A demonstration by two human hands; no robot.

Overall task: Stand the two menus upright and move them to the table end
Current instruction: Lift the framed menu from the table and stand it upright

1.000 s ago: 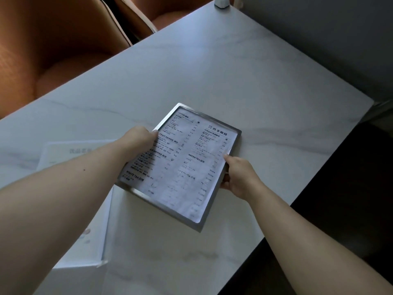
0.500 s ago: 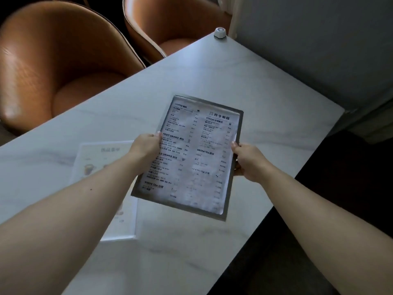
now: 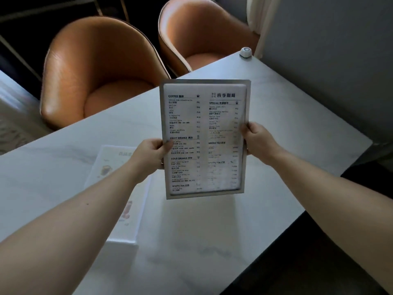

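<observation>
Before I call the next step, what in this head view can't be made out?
- Framed menu: its back and any stand are hidden, since only the front faces the head camera; the small print is blurred.
- Second menu, flat on the table: partly hidden by the left hand and forearm; faint.
- Right hand: fingers behind the frame are hidden.
- Small white device at the far corner: too small to identify.

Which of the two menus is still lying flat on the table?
The pale drinks menu under the left forearm lies flat. The framed text menu is held up off the table, left hand and right hand on its side edges.
</observation>
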